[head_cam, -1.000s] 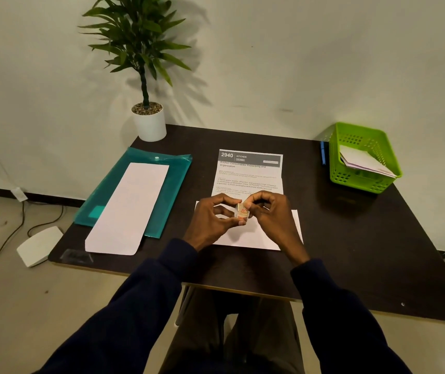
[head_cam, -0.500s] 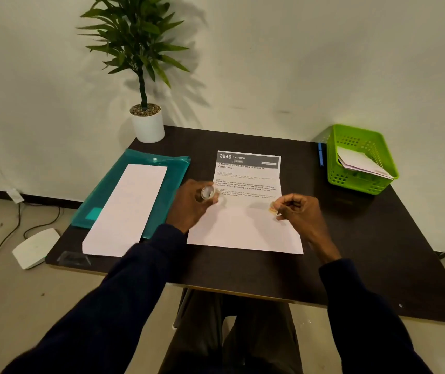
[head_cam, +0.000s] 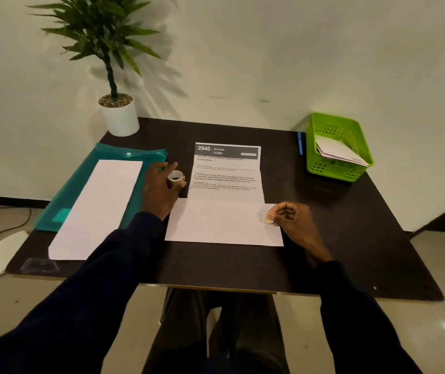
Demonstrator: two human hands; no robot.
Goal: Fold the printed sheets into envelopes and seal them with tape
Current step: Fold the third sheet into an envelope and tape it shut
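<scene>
A printed sheet (head_cam: 226, 174) with a dark "2940" header lies in the middle of the dark table (head_cam: 350, 238); its lower part is folded up into a wider white panel (head_cam: 221, 222). My left hand (head_cam: 159, 190) holds a small tape roll (head_cam: 175, 177) just left of the sheet. My right hand (head_cam: 294, 220) rests at the panel's right edge, pinching a short piece of tape (head_cam: 269, 217) between thumb and fingers.
A long white sheet (head_cam: 100, 206) lies on a teal plastic folder (head_cam: 81, 184) at the left. A green basket (head_cam: 321, 168) with folded papers stands at the back right, a blue pen (head_cam: 300, 143) beside it. A potted plant (head_cam: 118, 114) stands at the back left.
My hands were together over the sheet with the tape roll. They have pulled apart: the left carried the roll left and farther back, the right moved right with a torn piece of tape.
</scene>
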